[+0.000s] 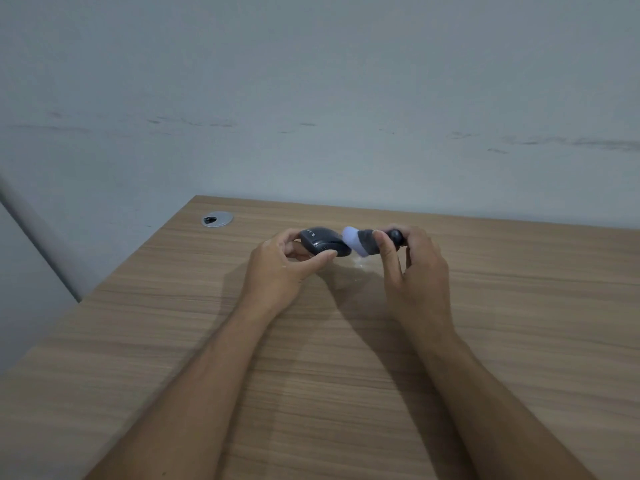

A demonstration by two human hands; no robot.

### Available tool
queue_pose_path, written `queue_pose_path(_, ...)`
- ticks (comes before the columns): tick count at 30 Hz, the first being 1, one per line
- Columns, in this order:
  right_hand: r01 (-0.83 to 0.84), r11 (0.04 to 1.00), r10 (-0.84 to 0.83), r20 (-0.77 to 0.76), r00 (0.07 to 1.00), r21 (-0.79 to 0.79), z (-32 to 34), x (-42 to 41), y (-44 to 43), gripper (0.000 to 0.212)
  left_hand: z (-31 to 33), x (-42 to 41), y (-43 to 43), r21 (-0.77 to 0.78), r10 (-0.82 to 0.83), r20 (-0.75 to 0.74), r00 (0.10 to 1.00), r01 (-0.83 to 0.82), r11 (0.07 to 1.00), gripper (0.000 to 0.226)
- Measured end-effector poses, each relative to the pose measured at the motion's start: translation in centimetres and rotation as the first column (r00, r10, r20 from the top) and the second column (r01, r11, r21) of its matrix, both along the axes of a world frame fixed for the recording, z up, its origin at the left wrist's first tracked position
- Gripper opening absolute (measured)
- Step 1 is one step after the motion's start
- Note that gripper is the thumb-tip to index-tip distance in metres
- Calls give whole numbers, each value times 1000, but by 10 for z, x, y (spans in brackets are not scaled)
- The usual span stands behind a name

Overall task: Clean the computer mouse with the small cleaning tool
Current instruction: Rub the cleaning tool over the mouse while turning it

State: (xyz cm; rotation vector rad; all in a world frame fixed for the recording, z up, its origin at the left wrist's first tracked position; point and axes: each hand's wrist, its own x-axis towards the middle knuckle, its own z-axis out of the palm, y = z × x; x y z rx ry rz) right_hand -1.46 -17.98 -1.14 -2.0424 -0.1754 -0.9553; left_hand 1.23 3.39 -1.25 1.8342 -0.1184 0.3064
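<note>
Pale grey-blue wall (311, 98), matt and scuffed with dark horizontal marks, backs a desk (519, 323) with a wood-grain laminate top in light brown. Near the desk's far left corner sits a round silver cable port (217, 219) with a dark opening.

Both bare forearms reach forward over the desk, and the hands meet above its far centre.

Left hand (280, 268): closed around the computer mouse (323, 244), thumb on the near side and fingers on the far side. The mouse is a dark, smooth, rounded plastic shell with pale lettering on its upper face. It is held clear of the desk and tilted.

Right hand (415, 271): clamped on the cleaning tool (367, 241), thumb and fingers pinching its dark handle. The tool ends in a soft, pale lavender, dome-shaped head, which touches the right end of the mouse.

Shadows of both hands fall on the laminate directly below them.
</note>
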Motion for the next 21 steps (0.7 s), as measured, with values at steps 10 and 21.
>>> queue_pose_path(10, 73, 997, -72, -54, 996, 14, -2, 5, -5, 15, -2, -4, -4, 89, -74, 49, 996, 69, 994, 52)
queue_pose_path(21, 90, 996, -89, -56, 994, 23, -4, 6, -4, 16, -6, -3, -3, 204, -126, 170, 977, 90, 975, 60)
